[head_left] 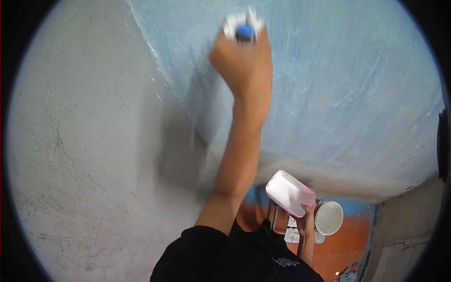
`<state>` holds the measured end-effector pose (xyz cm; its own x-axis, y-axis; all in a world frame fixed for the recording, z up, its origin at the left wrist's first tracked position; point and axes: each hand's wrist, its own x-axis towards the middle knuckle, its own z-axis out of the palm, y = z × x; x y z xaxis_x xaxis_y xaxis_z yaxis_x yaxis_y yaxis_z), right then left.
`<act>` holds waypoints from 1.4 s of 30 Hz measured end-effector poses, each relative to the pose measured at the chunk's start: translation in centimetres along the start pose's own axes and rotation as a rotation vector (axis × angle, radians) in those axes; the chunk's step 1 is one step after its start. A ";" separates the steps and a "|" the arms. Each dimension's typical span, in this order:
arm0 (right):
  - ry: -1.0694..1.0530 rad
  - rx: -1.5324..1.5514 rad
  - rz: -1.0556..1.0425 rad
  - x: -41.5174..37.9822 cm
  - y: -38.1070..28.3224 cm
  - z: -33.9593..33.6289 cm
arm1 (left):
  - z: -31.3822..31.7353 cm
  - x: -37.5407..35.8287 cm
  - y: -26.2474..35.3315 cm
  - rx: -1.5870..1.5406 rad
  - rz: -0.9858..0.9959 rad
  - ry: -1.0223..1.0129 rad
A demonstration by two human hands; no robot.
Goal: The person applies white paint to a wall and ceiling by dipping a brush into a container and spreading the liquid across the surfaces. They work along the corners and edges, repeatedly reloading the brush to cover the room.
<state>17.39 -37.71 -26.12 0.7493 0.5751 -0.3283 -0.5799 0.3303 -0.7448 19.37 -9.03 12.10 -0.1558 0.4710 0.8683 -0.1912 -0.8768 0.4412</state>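
My left hand [242, 63] is raised against the wall and wrapped round a paintbrush [245, 32]. Motion blurs the brush; its blue handle end and white head show past my fingers. Behind it, the light blue wall [324, 84] carries whitish streaks. Low on the right, my right hand [307, 211] grips the lower corner of a pink tray [282, 175], thumb over the rim. White paint [289, 193] covers the tray's inside. The fingers beneath the tray are hidden.
A bare grey wall surface [80, 117] meets the blue part along a slanting edge. Just right of the tray stands a white bucket [330, 218] above an orange tiled floor [347, 244]. Another wall [408, 221] rises at the far right.
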 end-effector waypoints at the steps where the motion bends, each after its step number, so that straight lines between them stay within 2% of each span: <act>1: 0.004 -0.004 -0.004 0.0 -0.1 0.1 | 0.6 1.6 0.1 -0.070 0.033 -0.010; 4: 0.028 -0.018 -0.008 -0.1 -0.5 0.2 | 0.7 4.5 2.0 -0.177 -0.036 0.043; 8: 0.017 -0.034 -0.021 -0.3 -0.4 -0.6 | 0.1 1.4 -3.3 -0.398 0.004 0.152; 9: 0.014 -0.040 -0.022 -0.2 -0.3 -0.7 | -0.2 0.3 -4.5 -0.407 -0.103 0.133; 13: 0.000 -0.037 -0.003 0.4 0.1 -1.3 | -1.6 -9.3 -10.4 -0.361 -0.315 0.155; 14: 0.006 -0.035 -0.005 0.4 0.0 -0.9 | -2.7 -12.0 -10.8 -0.383 -0.386 0.147; 16: 0.021 -0.026 -0.008 0.3 -0.1 0.1 | -5.4 -17.9 -12.2 -0.236 -0.401 0.123; 17: 0.019 -0.018 0.002 0.6 0.2 0.0 | -6.8 -20.7 -12.4 -0.237 -0.485 0.110; 19: 0.010 -0.028 0.015 1.4 1.1 -0.4 | -10.9 -25.4 -12.5 -0.086 -0.538 0.008; 22: -0.007 -0.052 0.027 1.7 1.2 0.8 | -15.8 -29.8 -12.5 -0.006 -0.750 -0.037; 24: -0.026 -0.068 0.040 1.9 1.3 1.9 | -18.8 -29.5 -11.8 -0.011 -0.877 -0.053; 30: -0.064 -0.089 0.085 1.8 1.7 5.6 | -23.2 -24.3 -10.5 -0.085 -0.988 -0.176; 34: -0.094 -0.063 0.104 2.0 3.1 7.2 | -23.8 -20.5 -9.3 -0.053 -0.883 -0.434; 38: -0.130 0.017 0.132 1.1 3.2 10.7 | -24.1 -19.1 -9.0 0.015 -0.838 -0.600; 42: -0.157 0.013 0.179 1.3 4.1 11.9 | -24.5 -19.0 -9.4 0.097 -0.715 -0.663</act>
<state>12.22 -26.69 -22.67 0.5762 0.7342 -0.3592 -0.7038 0.2222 -0.6748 0.37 -7.36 -14.16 0.5477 0.7702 0.3270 0.0567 -0.4241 0.9038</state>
